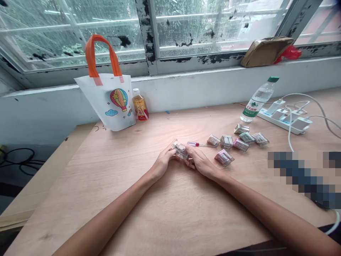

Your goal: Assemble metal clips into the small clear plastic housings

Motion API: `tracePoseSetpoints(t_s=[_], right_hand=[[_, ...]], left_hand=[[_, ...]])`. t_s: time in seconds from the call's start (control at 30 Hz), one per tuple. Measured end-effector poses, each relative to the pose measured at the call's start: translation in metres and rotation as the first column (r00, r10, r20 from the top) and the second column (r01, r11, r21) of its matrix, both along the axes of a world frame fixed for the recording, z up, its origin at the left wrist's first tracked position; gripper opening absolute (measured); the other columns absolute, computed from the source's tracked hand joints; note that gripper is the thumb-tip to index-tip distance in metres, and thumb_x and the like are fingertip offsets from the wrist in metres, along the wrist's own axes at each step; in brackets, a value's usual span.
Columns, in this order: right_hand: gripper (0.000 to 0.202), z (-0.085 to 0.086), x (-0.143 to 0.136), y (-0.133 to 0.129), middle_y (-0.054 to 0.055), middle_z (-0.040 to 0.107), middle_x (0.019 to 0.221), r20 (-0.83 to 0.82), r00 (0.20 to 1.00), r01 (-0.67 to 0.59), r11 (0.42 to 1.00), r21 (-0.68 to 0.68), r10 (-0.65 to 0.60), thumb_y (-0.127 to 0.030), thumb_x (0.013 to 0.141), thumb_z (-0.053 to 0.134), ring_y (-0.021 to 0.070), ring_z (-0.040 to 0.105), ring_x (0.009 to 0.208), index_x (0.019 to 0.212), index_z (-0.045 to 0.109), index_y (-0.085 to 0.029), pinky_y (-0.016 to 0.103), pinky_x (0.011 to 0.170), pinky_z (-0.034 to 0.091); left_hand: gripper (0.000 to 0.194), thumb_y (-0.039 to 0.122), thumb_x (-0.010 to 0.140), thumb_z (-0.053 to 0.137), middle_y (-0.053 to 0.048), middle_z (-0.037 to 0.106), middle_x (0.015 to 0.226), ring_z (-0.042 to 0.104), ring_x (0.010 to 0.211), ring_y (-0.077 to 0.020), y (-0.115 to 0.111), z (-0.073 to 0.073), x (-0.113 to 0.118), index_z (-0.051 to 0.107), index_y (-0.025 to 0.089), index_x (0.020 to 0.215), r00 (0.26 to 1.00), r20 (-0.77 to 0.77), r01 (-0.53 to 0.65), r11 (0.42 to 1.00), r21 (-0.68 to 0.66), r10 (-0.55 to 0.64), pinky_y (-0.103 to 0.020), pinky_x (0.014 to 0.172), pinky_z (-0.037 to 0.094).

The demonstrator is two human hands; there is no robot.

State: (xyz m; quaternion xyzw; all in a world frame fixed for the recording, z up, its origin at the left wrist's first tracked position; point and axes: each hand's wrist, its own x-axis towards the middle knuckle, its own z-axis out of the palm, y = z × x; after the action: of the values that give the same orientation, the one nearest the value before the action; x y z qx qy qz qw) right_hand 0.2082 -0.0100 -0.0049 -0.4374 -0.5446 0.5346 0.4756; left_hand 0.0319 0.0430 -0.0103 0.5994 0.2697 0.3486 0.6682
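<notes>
Over the middle of the table, both hands hold a small clear box-shaped pencil sharpener (181, 153). My left hand (163, 160) is closed on its left side, where a pale part sticks up by the fingertips. From the right, my right hand (200, 160) grips the other side with thumb and fingers. Fingers cover much of the sharpener, so its details are hard to make out. Just beyond the right hand lies a screwdriver (197, 144) with a clear and red handle. Its shaft points right, towards several similar sharpeners, among them a pink one (224, 157) nearest the right forearm.
At the back left stand a white bag (103, 103) with orange handles and a drink bottle (140, 106). Behind the sharpeners are a water bottle (257, 101) and a power strip (285, 121) with plugs and cables. A blurred-out area covers the right side.
</notes>
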Motion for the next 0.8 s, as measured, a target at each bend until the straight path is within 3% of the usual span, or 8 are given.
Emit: tracePoseSetpoints(t_s=[0.1, 0.27, 0.33, 0.4, 0.57, 0.63, 0.7, 0.8], right_hand=[[0.052, -0.004, -0.003, 0.002, -0.004, 0.048, 0.064, -0.060, 0.998, -0.009, 1.000, -0.028, 0.007, -0.072, 0.095, 0.043, 0.0121, 0.040, 0.050, 0.086, 0.051, -0.021, 0.027, 0.047, 0.031], [0.056, -0.009, -0.002, 0.005, -0.002, 0.051, 0.060, -0.018, 1.000, 0.011, 1.000, -0.008, -0.011, -0.072, 0.097, 0.038, 0.0126, 0.045, 0.050, 0.078, 0.051, -0.021, 0.027, 0.048, 0.035], [0.057, -0.009, -0.001, 0.005, -0.002, 0.050, 0.060, 0.028, 0.999, 0.026, 0.999, 0.022, -0.026, -0.073, 0.097, 0.036, 0.0126, 0.045, 0.050, 0.077, 0.051, -0.021, 0.027, 0.048, 0.036], [0.057, -0.009, 0.000, 0.005, -0.003, 0.050, 0.061, 0.067, 0.997, 0.025, 0.999, 0.038, -0.028, -0.074, 0.097, 0.034, 0.0125, 0.045, 0.050, 0.079, 0.050, -0.022, 0.027, 0.048, 0.037], [0.052, -0.007, 0.002, 0.003, -0.001, 0.059, 0.074, 0.126, 0.992, -0.019, 0.996, 0.086, 0.008, -0.068, 0.099, 0.039, 0.0141, 0.054, 0.060, 0.108, 0.057, -0.020, 0.027, 0.055, 0.043], [0.046, -0.004, 0.008, 0.005, 0.005, 0.067, 0.092, 0.196, 0.978, 0.033, 0.984, 0.177, -0.068, -0.061, 0.099, 0.049, 0.0180, 0.063, 0.079, 0.116, 0.058, -0.020, 0.029, 0.067, 0.049], [0.043, 0.001, 0.022, 0.009, 0.009, 0.070, 0.110, 0.291, 0.931, 0.139, 0.951, 0.277, -0.221, -0.056, 0.098, 0.054, 0.0221, 0.065, 0.095, 0.121, 0.059, -0.020, 0.032, 0.078, 0.051], [0.046, 0.010, 0.061, 0.020, 0.014, 0.069, 0.118, 0.446, 0.721, 0.308, 0.821, 0.480, -0.531, -0.050, 0.099, 0.055, 0.0265, 0.066, 0.099, 0.131, 0.056, -0.017, 0.039, 0.085, 0.052]], left_hand=[[0.070, 0.044, 0.098, 0.054, -0.012, 0.070, 0.124, 0.063, 0.115, -0.0292, -0.006, 0.004, 0.000, 0.035, 0.016, 0.159, 0.992, -0.128, -0.008, 0.994, 0.109, 0.022, -0.045, 0.110, 0.041], [0.073, 0.046, 0.101, 0.052, -0.010, 0.072, 0.106, 0.068, 0.105, -0.0270, -0.017, 0.007, 0.006, 0.025, 0.017, 0.161, 0.975, -0.223, 0.084, 0.963, 0.255, -0.026, -0.045, 0.108, 0.044], [0.069, 0.043, 0.099, 0.056, -0.014, 0.067, 0.128, 0.059, 0.126, -0.0294, -0.017, 0.005, 0.008, 0.031, 0.018, 0.159, 0.961, -0.267, 0.032, 0.933, 0.358, 0.069, -0.046, 0.117, 0.036], [0.063, 0.040, 0.099, 0.055, -0.015, 0.051, 0.151, 0.042, 0.145, -0.0298, -0.015, 0.002, 0.008, 0.038, 0.019, 0.156, 0.933, -0.318, -0.009, 0.893, 0.450, 0.170, -0.046, 0.124, 0.025], [0.054, 0.043, 0.104, 0.044, -0.014, 0.044, 0.159, 0.036, 0.149, -0.0290, -0.013, -0.001, 0.005, 0.044, 0.021, 0.152, 0.854, -0.441, 0.018, 0.832, 0.555, 0.276, -0.047, 0.125, 0.021], [0.057, 0.046, 0.105, 0.038, -0.013, 0.035, 0.164, 0.029, 0.153, -0.0287, -0.014, 0.001, 0.003, 0.037, 0.021, 0.157, 0.807, -0.500, 0.058, 0.800, 0.597, 0.314, -0.048, 0.126, 0.019], [0.062, 0.046, 0.106, 0.036, -0.014, 0.027, 0.168, 0.024, 0.156, -0.0296, -0.012, 0.004, 0.000, 0.027, 0.020, 0.161, 0.755, -0.538, 0.110, 0.735, 0.669, 0.376, -0.050, 0.126, 0.018], [0.062, 0.041, 0.104, 0.042, -0.016, 0.029, 0.167, 0.023, 0.156, -0.0314, 0.003, 0.008, -0.007, 0.028, 0.018, 0.160, 0.695, -0.490, 0.181, 0.531, 0.828, 0.527, -0.052, 0.127, 0.013]])
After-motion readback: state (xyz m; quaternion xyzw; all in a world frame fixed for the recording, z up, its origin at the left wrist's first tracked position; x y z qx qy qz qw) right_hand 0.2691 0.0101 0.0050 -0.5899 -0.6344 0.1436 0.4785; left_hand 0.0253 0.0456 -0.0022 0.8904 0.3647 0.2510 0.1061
